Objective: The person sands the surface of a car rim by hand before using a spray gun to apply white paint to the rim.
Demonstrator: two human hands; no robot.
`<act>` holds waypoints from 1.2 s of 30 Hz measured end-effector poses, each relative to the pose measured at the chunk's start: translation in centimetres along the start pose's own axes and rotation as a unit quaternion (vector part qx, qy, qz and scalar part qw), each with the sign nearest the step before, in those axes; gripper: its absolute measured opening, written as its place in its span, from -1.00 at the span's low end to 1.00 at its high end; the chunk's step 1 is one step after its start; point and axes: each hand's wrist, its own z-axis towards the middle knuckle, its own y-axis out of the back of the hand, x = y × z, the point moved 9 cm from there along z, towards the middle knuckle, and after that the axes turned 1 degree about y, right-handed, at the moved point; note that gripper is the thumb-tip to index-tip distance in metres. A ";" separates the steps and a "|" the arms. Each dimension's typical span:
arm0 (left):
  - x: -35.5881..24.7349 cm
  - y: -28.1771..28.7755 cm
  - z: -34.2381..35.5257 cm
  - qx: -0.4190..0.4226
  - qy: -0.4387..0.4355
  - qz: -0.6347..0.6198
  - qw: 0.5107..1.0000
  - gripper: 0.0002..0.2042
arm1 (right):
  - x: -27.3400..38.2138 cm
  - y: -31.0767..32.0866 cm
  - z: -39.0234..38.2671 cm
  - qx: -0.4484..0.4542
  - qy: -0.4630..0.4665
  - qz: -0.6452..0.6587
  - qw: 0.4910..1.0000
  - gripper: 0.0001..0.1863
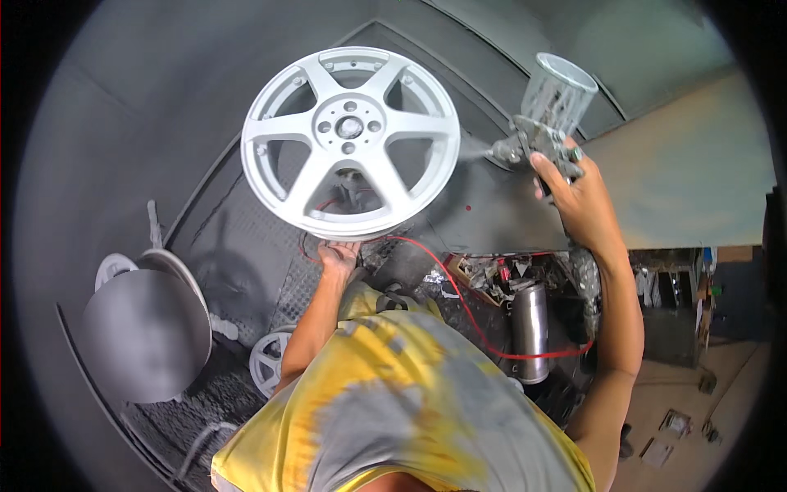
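A white six-spoke wheel rim (388, 135) fills the upper middle of the head view, its face toward me. On the right, my right hand (584, 184) is closed around a paint-spattered spray gun (529, 141). A translucent cup (561, 86) with paint streaks tops the gun. Pale mist leaves the nozzle toward the rim's right edge, a short gap away. My left hand (338, 254) is palm up at the rim's lower edge, fingers stretched out against or just under it. The wheel partly hides the fingertips, and whatever supports the wheel is mostly out of sight.
A red hose (467, 307) loops across the right side below the gun. Beside it stand a steel cylinder (530, 332) and a box of litter (484, 275). At lower left are a grey round disc (147, 336) and another white wheel (269, 361). Grey walls enclose the left.
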 end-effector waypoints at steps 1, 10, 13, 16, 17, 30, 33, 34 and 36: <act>-0.7 -0.1 -0.1 -0.010 -0.016 -0.007 1.000 -0.29 | 0.4 -0.1 -0.9 0.011 0.005 -0.004 1.000 -0.66; -6.9 1.5 3.5 -0.040 -0.063 0.088 0.993 -0.29 | 3.8 -4.5 -4.8 0.084 0.013 0.111 0.990 -0.77; -6.5 2.0 4.3 -0.021 -0.046 0.098 0.994 -0.30 | 6.1 -6.5 -3.9 0.107 0.028 0.108 0.988 -0.80; -6.9 2.1 5.5 -0.020 -0.040 0.105 0.993 -0.29 | 8.8 -8.3 -2.3 0.080 0.068 0.151 0.983 -0.75; -7.3 2.1 5.9 -0.020 -0.039 0.105 0.994 -0.28 | 9.7 -8.7 -1.6 0.069 0.086 0.158 0.981 -0.74; -18.9 -8.5 10.5 0.140 -0.079 0.220 0.962 -0.38 | 9.3 -7.0 3.0 -0.047 0.050 0.060 0.996 -0.74; -18.9 -9.1 10.9 0.167 -0.083 0.203 0.961 -0.36 | 7.9 -6.1 1.8 -0.052 0.012 0.020 0.998 -0.73; -18.9 -7.7 11.2 0.174 -0.141 0.205 0.953 -0.38 | 7.8 -6.1 1.5 -0.045 0.006 0.014 0.999 -0.73; -18.0 -4.6 11.6 0.166 -0.227 0.192 0.940 -0.42 | 8.1 -6.4 0.6 -0.030 -0.020 0.001 0.999 -0.74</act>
